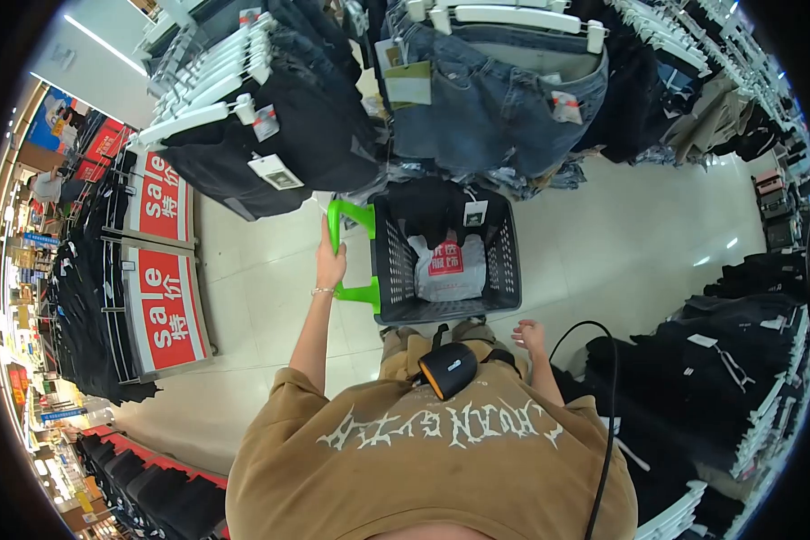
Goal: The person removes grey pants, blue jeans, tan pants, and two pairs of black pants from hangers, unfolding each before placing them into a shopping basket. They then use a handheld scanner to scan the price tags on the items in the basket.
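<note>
My left hand (pixel 330 265) is closed around the bright green handle (pixel 335 223) of a dark grey shopping basket (pixel 450 311). Inside the basket lie a black garment (pixel 420 205) with a white tag (pixel 475 212) and a white plastic bag (pixel 450 281) with a red printed square. My right hand (pixel 530 336) hangs beside my waist, just below the basket's lower right corner. It holds nothing, and its loosely bent fingers are apart. A black and orange device (pixel 448 370) sits at my chest.
Racks of jeans (pixel 495 99) and black trousers (pixel 270 135) on white hangers stand ahead. Red sale signs (pixel 166 310) front a rack at left. More dark clothes (pixel 693 378) hang at right. A black cable (pixel 613 405) loops past my right side. Pale tiles (pixel 594 243) cover the floor.
</note>
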Demonstrator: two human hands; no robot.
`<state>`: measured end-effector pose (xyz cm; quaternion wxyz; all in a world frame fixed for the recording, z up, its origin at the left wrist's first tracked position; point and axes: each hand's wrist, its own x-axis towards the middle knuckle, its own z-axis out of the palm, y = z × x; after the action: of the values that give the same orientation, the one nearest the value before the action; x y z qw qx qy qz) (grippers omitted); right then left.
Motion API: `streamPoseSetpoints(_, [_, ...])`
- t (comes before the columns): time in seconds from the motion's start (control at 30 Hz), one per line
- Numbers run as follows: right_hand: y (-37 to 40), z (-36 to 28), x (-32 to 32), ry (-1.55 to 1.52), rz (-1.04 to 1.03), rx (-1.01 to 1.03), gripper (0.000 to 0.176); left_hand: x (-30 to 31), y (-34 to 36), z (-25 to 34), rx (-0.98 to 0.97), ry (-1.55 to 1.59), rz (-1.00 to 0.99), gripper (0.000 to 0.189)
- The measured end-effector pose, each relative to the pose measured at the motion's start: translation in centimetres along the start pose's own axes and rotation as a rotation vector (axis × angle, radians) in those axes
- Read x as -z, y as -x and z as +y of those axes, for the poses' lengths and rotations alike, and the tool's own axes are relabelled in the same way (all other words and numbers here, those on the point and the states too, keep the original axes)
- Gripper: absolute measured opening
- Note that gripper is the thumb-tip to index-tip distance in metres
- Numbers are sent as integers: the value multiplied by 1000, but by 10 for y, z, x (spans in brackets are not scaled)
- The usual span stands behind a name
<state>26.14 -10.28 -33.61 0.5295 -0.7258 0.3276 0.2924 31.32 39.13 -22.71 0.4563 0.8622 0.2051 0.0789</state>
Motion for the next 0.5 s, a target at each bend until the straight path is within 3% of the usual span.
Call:
streamPoseSetpoints(0.13, [-22,-1,34,2,-27,32,31,-39,9,31,85,26,-54,81])
streamPoseSetpoints(0.33, [-44,-16,55,15,-24,69,29,-92,21,71,-52,-40,35,83])
streamPoseSetpoints(0.43, [-51,-43,53,60,36,254,27,-114,25,82,-156,-69,115,85])
streamPoseSetpoints(0.5, [-50,-80,52,199,234,627,22,-122,30,92,-92,-44,102,84])
